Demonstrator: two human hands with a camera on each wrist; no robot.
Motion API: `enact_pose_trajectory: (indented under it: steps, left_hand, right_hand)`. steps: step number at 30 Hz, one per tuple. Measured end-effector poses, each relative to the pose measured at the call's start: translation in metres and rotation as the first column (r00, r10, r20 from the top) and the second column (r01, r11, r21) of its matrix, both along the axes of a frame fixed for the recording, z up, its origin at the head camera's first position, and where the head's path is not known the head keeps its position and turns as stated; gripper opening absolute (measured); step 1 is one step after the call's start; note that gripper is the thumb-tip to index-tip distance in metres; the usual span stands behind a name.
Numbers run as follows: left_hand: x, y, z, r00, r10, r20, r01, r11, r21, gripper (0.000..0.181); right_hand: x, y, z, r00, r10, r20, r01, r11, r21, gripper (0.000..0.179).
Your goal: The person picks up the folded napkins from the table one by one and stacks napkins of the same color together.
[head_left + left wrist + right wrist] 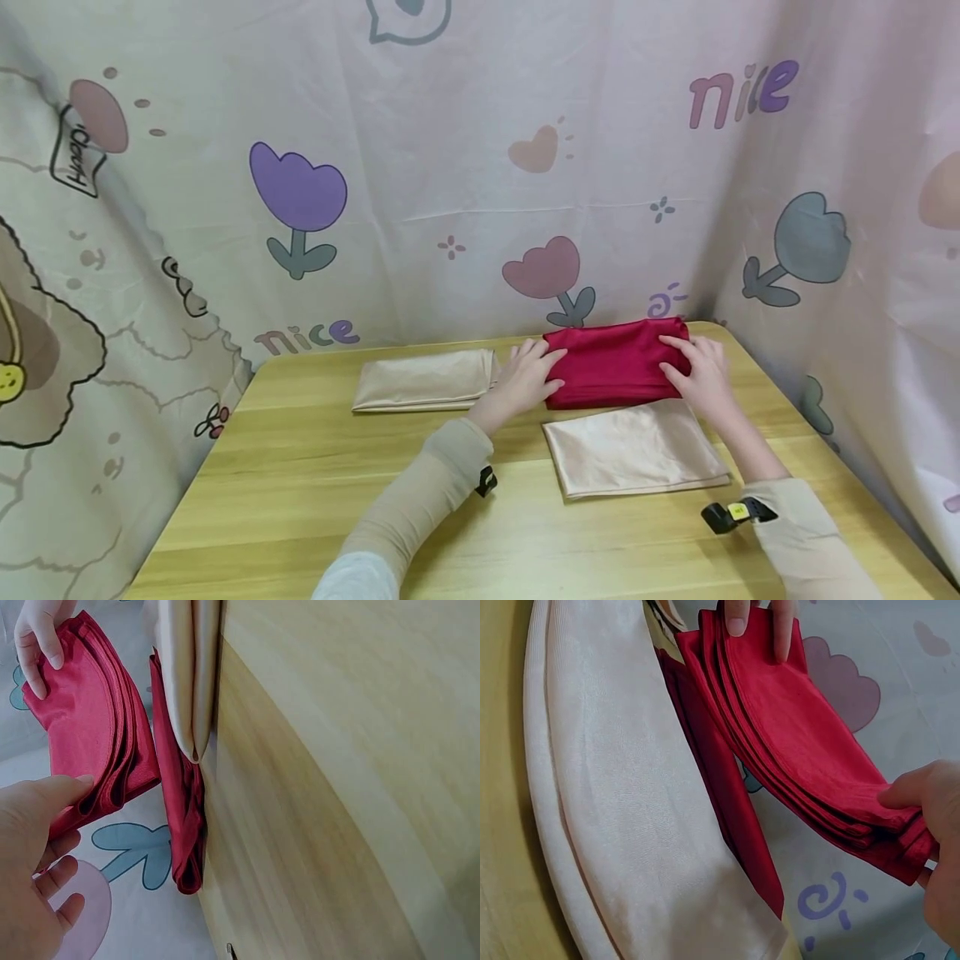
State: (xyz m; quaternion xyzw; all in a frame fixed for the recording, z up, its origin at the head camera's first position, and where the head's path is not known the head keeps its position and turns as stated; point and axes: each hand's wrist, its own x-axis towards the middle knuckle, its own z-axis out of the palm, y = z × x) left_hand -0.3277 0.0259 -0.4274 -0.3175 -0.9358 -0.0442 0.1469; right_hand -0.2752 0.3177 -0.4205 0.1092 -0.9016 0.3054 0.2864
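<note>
A folded red cloth point(611, 360) with a satin sheen is held by its two ends, raised off the table. At its left end my left hand point(522, 379) pinches it, thumb on top. My right hand point(703, 375) pinches the right end, with the fingers partly hidden behind it. Below it, a second folded red cloth point(180, 817) lies on the table, with a gap between the two in the wrist views. Nearer to me lies a folded pale cream cloth point(637, 450). Left of my left hand is a folded beige cloth point(427, 379).
Everything lies on a wood-grain table point(300, 500) with rounded back corners. A printed curtain point(420, 183) hangs right behind the table's back edge and along both sides.
</note>
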Motion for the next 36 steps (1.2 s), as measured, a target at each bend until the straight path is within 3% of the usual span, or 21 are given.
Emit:
enact_pose_trajectory:
  steps: [21, 36]
  left_hand:
    - [-0.01, 0.005, -0.007, 0.999, 0.029, 0.023, -0.027, 0.997, -0.074, 0.06]
    - [-0.016, 0.006, -0.015, 0.997, 0.058, 0.05, -0.054, 0.996, -0.065, 0.062]
  right_hand:
    - [-0.013, -0.002, -0.009, 0.999, -0.022, 0.024, 0.02, 0.997, 0.076, 0.041]
    - [-0.018, -0.004, -0.014, 0.995, -0.049, 0.087, 0.036, 0.989, 0.142, 0.045]
